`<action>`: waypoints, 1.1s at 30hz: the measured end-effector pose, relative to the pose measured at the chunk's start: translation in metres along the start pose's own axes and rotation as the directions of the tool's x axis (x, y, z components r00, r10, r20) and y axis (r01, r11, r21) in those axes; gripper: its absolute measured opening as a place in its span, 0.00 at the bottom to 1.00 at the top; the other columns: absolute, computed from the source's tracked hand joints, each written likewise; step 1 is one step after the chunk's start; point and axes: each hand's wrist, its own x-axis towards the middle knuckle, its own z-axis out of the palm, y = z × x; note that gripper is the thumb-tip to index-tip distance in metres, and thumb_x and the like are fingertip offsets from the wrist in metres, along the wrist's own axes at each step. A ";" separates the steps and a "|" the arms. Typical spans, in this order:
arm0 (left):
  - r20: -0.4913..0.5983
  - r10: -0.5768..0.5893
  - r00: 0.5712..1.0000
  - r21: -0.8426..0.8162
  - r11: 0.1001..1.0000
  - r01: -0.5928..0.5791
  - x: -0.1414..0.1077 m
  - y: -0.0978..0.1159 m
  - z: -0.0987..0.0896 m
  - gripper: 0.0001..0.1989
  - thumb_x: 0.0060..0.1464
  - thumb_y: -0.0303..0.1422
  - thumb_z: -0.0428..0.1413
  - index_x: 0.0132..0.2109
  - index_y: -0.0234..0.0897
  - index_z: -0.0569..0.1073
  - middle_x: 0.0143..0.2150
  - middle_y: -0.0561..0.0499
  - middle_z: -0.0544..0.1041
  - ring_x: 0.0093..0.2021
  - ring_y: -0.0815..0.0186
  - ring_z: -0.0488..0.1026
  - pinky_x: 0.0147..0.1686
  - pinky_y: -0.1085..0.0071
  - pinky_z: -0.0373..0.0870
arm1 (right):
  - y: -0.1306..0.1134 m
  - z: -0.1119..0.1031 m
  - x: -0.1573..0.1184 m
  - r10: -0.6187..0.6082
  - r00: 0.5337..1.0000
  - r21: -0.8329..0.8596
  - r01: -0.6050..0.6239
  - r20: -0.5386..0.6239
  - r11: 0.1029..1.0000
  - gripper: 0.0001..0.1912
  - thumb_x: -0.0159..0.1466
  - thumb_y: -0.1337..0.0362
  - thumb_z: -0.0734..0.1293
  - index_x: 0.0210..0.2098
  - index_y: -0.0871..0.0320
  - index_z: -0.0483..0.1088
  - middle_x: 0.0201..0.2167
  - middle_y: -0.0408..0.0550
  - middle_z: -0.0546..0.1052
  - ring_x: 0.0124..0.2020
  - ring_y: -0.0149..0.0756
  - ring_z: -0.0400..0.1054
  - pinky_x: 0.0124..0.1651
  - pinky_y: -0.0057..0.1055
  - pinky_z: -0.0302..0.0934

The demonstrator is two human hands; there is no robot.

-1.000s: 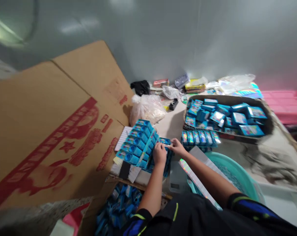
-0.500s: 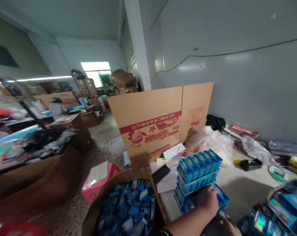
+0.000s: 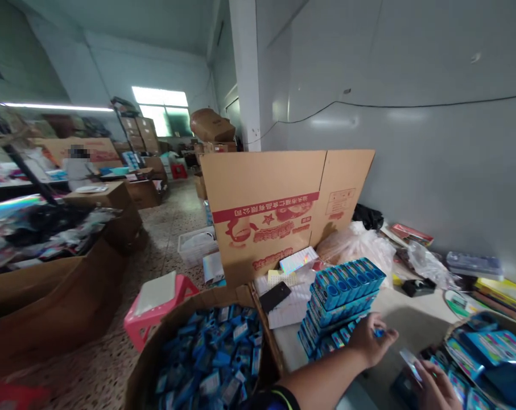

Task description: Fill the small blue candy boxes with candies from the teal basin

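Observation:
My left hand (image 3: pixel 374 340) is at the right end of the lower row of the stack of small blue boxes (image 3: pixel 345 285). Its thumb stands away from the fingers, and a bit of blue shows between them; whether it touches a box is unclear. Lower right, my right hand (image 3: pixel 437 387) has its fingers closed on a thin, shiny, pale piece (image 3: pixel 410 363), blurred and of unclear kind. More blue packs lie beside that hand in a round container (image 3: pixel 454 329), partly cut off by the frame edge.
A large carton (image 3: pixel 143 356) full of loose blue boxes stands left of the table. Behind the stack rises a cardboard panel (image 3: pixel 261 182). A black phone (image 3: pixel 275 296) lies on papers. Beyond are a plastic bag (image 3: pixel 360 245), a pink stool (image 3: pixel 155 296) and, far left, a person (image 3: pixel 78 168).
My left hand has come off the lower row of boxes, its thumb spreading outward. My right hand has moved away to the right, and a shiny piece now shows in it. The view has shifted slightly.

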 end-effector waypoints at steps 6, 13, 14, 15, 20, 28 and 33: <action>0.296 -0.089 0.951 -0.255 0.952 0.168 -0.002 0.019 -0.004 0.36 0.28 0.44 0.76 0.47 0.31 0.80 0.40 0.42 0.82 0.44 0.55 0.78 0.55 0.51 0.71 | -0.025 0.020 -0.010 -0.170 0.982 -0.265 0.185 0.076 0.947 0.27 0.40 0.42 0.76 0.30 0.55 0.71 0.27 0.48 0.76 0.30 0.43 0.71 0.30 0.35 0.66; 0.291 -0.068 0.954 -0.361 0.916 0.175 0.010 -0.001 -0.009 0.21 0.40 0.42 0.72 0.39 0.33 0.80 0.35 0.47 0.82 0.36 0.61 0.79 0.48 0.56 0.77 | -0.028 0.038 0.002 -0.253 0.953 -0.440 0.301 0.166 0.846 0.24 0.49 0.40 0.70 0.29 0.53 0.65 0.28 0.46 0.73 0.33 0.42 0.71 0.36 0.36 0.66; 0.297 -0.078 0.952 -0.370 0.910 0.189 0.014 -0.003 -0.009 0.19 0.42 0.40 0.71 0.39 0.33 0.80 0.34 0.47 0.83 0.35 0.62 0.79 0.46 0.58 0.77 | -0.025 0.039 0.005 -0.236 0.958 -0.446 0.283 0.160 0.849 0.24 0.51 0.40 0.69 0.29 0.53 0.64 0.27 0.45 0.73 0.32 0.41 0.70 0.35 0.35 0.66; 0.300 -0.090 0.950 -0.373 0.905 0.204 0.019 -0.005 -0.009 0.16 0.45 0.39 0.69 0.39 0.34 0.80 0.35 0.47 0.83 0.35 0.63 0.79 0.45 0.59 0.78 | -0.022 0.038 0.009 -0.216 0.964 -0.448 0.264 0.157 0.854 0.23 0.53 0.40 0.67 0.30 0.53 0.64 0.27 0.45 0.72 0.30 0.39 0.70 0.34 0.34 0.66; 0.336 -0.143 0.931 -0.340 0.903 0.262 0.033 -0.002 -0.010 0.07 0.53 0.34 0.62 0.36 0.35 0.80 0.33 0.46 0.82 0.35 0.62 0.80 0.42 0.60 0.79 | -0.009 0.036 0.017 -0.170 0.975 -0.413 0.214 0.141 0.885 0.20 0.55 0.43 0.66 0.31 0.54 0.63 0.28 0.45 0.73 0.30 0.37 0.69 0.34 0.33 0.66; 0.400 -0.205 0.893 -0.178 0.939 0.295 0.039 0.011 -0.019 0.11 0.57 0.36 0.63 0.38 0.31 0.78 0.32 0.47 0.80 0.34 0.64 0.79 0.41 0.62 0.79 | -0.009 0.034 0.023 -0.218 0.970 -0.362 0.242 0.106 0.900 0.16 0.54 0.49 0.66 0.29 0.55 0.65 0.26 0.44 0.71 0.28 0.38 0.67 0.33 0.35 0.64; 0.328 -0.284 0.901 -0.041 0.949 0.314 0.062 0.007 -0.026 0.09 0.64 0.35 0.59 0.45 0.31 0.75 0.39 0.50 0.78 0.37 0.67 0.77 0.40 0.66 0.78 | 0.001 0.033 0.033 -0.195 0.979 -0.331 0.205 0.064 0.921 0.16 0.53 0.49 0.67 0.30 0.55 0.65 0.29 0.46 0.73 0.30 0.39 0.69 0.36 0.37 0.66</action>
